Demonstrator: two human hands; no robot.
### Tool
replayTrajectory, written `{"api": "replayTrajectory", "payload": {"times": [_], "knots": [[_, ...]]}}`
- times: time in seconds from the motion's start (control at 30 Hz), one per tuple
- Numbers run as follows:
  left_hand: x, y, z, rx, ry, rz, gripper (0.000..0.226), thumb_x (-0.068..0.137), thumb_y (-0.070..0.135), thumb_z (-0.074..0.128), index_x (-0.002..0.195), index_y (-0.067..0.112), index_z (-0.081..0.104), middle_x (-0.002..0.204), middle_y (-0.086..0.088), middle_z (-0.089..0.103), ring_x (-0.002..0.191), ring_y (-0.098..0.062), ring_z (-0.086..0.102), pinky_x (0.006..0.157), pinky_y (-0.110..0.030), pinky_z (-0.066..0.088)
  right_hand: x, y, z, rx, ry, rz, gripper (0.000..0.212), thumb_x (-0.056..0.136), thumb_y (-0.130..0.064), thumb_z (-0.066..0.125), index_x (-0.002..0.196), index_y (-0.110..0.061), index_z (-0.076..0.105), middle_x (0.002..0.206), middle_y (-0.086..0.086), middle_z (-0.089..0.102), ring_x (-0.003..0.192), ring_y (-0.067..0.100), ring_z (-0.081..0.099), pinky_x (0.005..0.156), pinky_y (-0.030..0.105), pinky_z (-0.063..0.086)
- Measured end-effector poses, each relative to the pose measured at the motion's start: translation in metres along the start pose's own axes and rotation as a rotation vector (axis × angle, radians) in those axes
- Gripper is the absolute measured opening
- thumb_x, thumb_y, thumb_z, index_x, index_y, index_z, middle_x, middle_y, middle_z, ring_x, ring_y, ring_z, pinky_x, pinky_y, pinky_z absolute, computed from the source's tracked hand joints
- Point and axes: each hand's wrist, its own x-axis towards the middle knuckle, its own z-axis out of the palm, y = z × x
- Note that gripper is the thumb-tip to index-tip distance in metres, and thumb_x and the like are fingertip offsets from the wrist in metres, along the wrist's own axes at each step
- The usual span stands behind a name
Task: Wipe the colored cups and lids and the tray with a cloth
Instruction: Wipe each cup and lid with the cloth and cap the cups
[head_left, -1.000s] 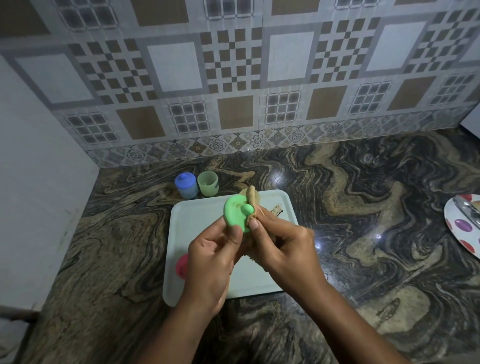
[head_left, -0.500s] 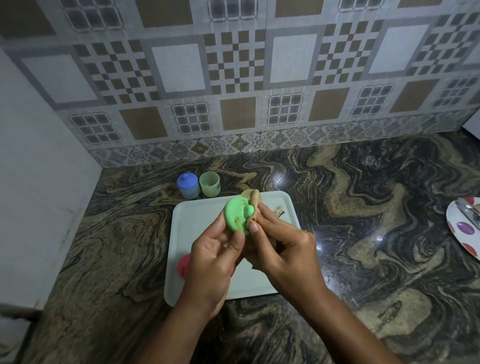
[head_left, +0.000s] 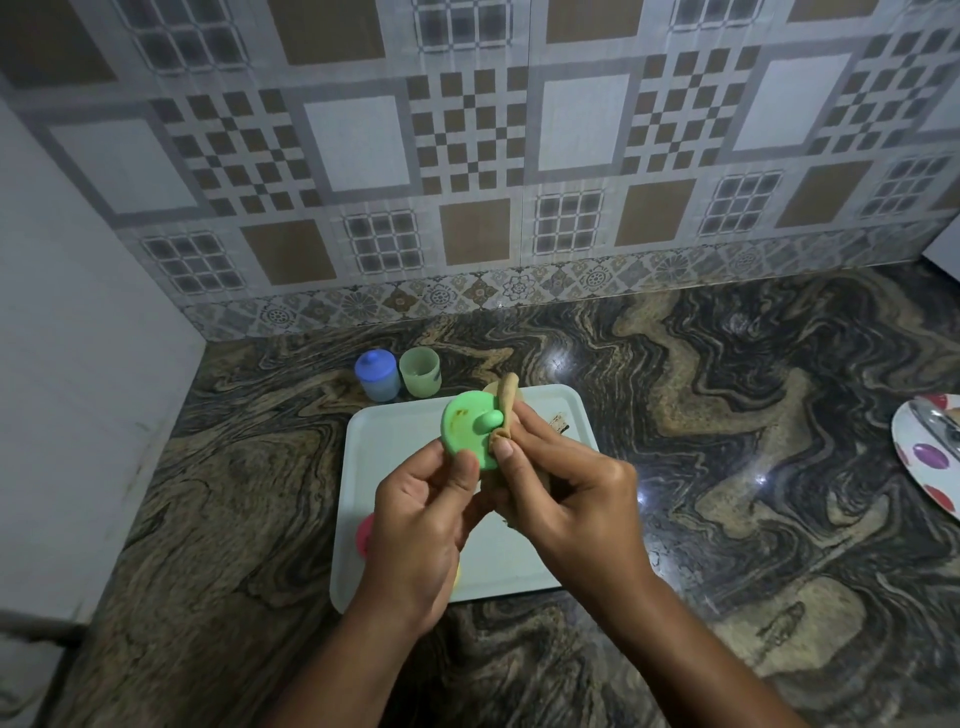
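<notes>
Held over the tray (head_left: 384, 452) at mid-frame, the green lid (head_left: 465, 434) looks light, stiff and smooth, so the left hand (head_left: 415, 525) pinches its lower rim while the right hand (head_left: 566, 499) pinches the soft cloth (head_left: 506, 402) against its knob side.

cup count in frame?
2. Blue cup, lidded, and green cup, open, stand side by side on the counter behind the tray. A pink thing peeks from behind the left hand; may be another.

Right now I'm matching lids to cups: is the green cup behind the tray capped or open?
Open. The green cup stands upright, rim bare, beside the capped blue cup; the left hand holds a green lid.
</notes>
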Motion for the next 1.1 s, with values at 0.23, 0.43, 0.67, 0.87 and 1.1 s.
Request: {"api": "replayTrajectory", "payload": {"times": [0.23, 0.43, 0.67, 0.87, 1.1], "knots": [[0.007, 0.002, -0.002, -0.048, 0.083, -0.010, 0.031, 0.087, 0.033, 0.056, 0.098, 0.013, 0.077, 0.104, -0.010, 0.075, 0.088, -0.015, 0.071, 0.069, -0.029, 0.053, 0.004, 0.000, -0.001, 0.031, -0.026, 0.062, 0.021, 0.095, -0.018, 0.073, 0.115, -0.015, 0.078, 0.117, -0.029, 0.067, 0.121, 0.012, 0.067, 0.091, 0.043, 0.061], [0.001, 0.001, -0.001, 0.044, 0.030, 0.049, 0.028, 0.088, 0.024, 0.058, 0.108, 0.011, 0.073, 0.111, -0.013, 0.073, 0.100, -0.025, 0.070, 0.073, -0.029, 0.054, 0.003, -0.004, -0.001, -0.030, -0.010, -0.042, 0.024, 0.095, -0.017, 0.071, 0.118, -0.014, 0.076, 0.122, -0.030, 0.064, 0.119, 0.014, 0.068, 0.087, 0.039, 0.063], [0.008, 0.007, -0.001, -0.006, 0.093, -0.026, 0.035, 0.092, 0.037, 0.051, 0.101, 0.015, 0.077, 0.113, -0.013, 0.074, 0.107, -0.023, 0.069, 0.082, -0.038, 0.053, 0.003, -0.004, -0.002, -0.048, -0.065, -0.040, 0.027, 0.097, -0.016, 0.069, 0.122, -0.010, 0.073, 0.114, -0.010, 0.073, 0.132, 0.005, 0.056, 0.101, 0.036, 0.056], [0.002, 0.007, -0.002, 0.073, -0.001, 0.050, 0.028, 0.092, 0.024, 0.055, 0.108, 0.009, 0.073, 0.113, -0.017, 0.072, 0.107, -0.027, 0.069, 0.084, -0.036, 0.056, -0.001, -0.009, -0.004, -0.135, -0.085, -0.183, 0.035, 0.099, -0.021, 0.063, 0.130, -0.008, 0.068, 0.146, 0.000, 0.056, 0.123, 0.011, 0.065, 0.090, 0.023, 0.059], [0.006, 0.009, -0.002, 0.030, 0.066, -0.023, 0.043, 0.088, 0.044, 0.051, 0.098, 0.010, 0.076, 0.104, -0.016, 0.075, 0.094, -0.023, 0.069, 0.077, -0.034, 0.055, 0.007, -0.009, -0.010, -0.110, -0.060, -0.157, 0.026, 0.098, -0.009, 0.065, 0.123, -0.010, 0.074, 0.127, -0.002, 0.070, 0.133, 0.007, 0.056, 0.098, 0.036, 0.058]]}}
